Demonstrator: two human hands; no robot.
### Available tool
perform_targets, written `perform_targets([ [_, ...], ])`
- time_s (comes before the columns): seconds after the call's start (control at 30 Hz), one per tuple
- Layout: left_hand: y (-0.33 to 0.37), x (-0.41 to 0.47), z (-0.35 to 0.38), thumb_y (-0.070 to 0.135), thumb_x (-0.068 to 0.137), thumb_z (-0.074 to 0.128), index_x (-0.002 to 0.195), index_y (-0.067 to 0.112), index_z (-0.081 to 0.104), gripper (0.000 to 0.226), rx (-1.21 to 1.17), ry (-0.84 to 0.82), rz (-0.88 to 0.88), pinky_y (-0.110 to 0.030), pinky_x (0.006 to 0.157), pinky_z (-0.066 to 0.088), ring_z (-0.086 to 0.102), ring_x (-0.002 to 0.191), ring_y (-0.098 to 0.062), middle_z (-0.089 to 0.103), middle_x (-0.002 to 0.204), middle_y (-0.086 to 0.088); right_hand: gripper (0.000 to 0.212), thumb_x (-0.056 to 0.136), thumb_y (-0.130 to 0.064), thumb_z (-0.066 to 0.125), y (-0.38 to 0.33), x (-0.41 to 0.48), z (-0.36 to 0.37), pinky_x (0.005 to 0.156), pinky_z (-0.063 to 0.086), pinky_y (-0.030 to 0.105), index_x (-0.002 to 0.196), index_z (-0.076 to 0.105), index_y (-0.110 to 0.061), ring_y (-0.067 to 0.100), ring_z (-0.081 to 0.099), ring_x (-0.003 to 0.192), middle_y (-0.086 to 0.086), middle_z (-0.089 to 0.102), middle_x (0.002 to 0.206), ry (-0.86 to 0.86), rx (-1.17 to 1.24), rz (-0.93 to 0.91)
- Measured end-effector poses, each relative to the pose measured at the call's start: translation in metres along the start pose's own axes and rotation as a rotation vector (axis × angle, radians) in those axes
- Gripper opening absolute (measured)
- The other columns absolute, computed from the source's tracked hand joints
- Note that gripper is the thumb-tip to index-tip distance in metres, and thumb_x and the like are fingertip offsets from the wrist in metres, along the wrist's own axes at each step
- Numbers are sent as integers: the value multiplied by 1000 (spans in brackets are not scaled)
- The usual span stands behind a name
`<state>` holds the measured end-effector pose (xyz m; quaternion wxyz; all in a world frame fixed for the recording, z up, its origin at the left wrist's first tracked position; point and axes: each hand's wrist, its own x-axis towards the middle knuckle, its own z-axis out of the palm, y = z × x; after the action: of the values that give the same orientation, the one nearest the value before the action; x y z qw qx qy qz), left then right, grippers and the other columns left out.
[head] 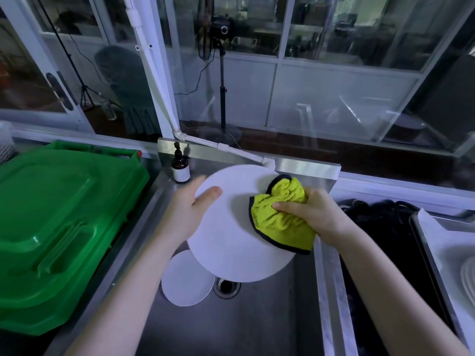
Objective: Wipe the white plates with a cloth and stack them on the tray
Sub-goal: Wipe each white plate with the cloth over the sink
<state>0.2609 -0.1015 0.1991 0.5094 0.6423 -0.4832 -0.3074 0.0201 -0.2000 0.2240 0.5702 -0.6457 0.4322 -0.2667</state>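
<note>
A large white plate [231, 235] is held tilted above the steel sink [257, 325]. My left hand [190, 209] grips its left rim, thumb on the face. My right hand [313, 214] clutches a bunched yellow-green cloth [280, 222] with a dark hem and presses it on the plate's right side. A smaller white plate [185, 281] lies in the sink basin below, partly hidden by the large plate. At the far right edge a metal tray [421, 240] lined with white paper holds a white plate [467, 276], only partly in view.
A big green plastic bin lid [59, 227] fills the counter to the left. A brown pump bottle [181, 168] stands at the sink's back left corner. The drain [226, 286] sits under the large plate. A dark basin with black cables [380, 227] lies between sink and tray.
</note>
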Motion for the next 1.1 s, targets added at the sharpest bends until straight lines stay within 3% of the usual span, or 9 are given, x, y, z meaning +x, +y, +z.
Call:
perform_targets([
  [0.1,17,11,5,37,93,71,106,17,70,23,275,-173,156,-6,71,38,50,79,5,63,92,21,19,72,-24,86,-15,5,4,74,59,30,84,75,-14,14,73,78,1,77,82,-61,-391,-142],
  [0.2,27,14,6,38,92,71,87,28,66,12,457,-253,244,-15,59,34,51,67,2,59,70,18,18,75,-27,84,-6,2,18,77,56,35,87,76,-16,15,70,78,1,76,83,6,-534,-228],
  [0.33,11,-1,14,30,90,74,117,18,68,29,474,330,208,-34,82,50,63,94,-17,63,105,-2,16,79,-26,80,18,-8,34,61,42,28,86,73,-14,19,63,68,0,71,73,323,-544,-305],
  [0.4,5,-16,26,33,94,70,114,14,65,28,216,494,-24,-41,87,56,69,90,-23,67,96,1,14,79,-23,79,28,-18,49,56,33,25,90,72,-18,20,59,64,0,70,72,505,-557,-317],
  [0.6,20,-12,56,56,86,71,128,-1,59,72,-553,274,-689,-47,95,55,68,109,-31,68,121,-17,37,70,1,67,43,-50,93,64,55,28,105,73,-10,24,70,83,0,75,97,515,-778,-658],
  [0.77,9,-12,46,19,99,60,106,4,60,16,-555,295,-804,-33,69,57,64,79,-26,66,97,-15,40,77,-4,61,52,-56,97,82,57,30,116,70,-5,24,68,104,4,70,120,316,-814,-794],
  [0.83,5,-15,38,15,102,53,106,5,58,11,-663,220,-806,-27,54,53,61,72,-23,62,85,-11,49,76,-8,79,59,-56,91,93,53,33,124,67,-7,24,64,113,4,65,128,154,-810,-782],
  [0.93,-4,-21,27,14,100,55,116,0,61,22,-788,215,-759,-38,81,58,71,90,-33,73,99,-19,48,82,-17,78,62,-56,81,104,43,25,127,64,-11,13,56,123,0,59,134,-20,-586,-637],
  [1.1,-12,-32,13,9,96,56,126,0,66,33,-691,79,-574,-45,94,53,68,114,-39,72,118,-21,14,83,-17,75,36,-32,70,72,40,17,93,65,-20,3,58,83,-10,62,90,550,-259,-331],
])
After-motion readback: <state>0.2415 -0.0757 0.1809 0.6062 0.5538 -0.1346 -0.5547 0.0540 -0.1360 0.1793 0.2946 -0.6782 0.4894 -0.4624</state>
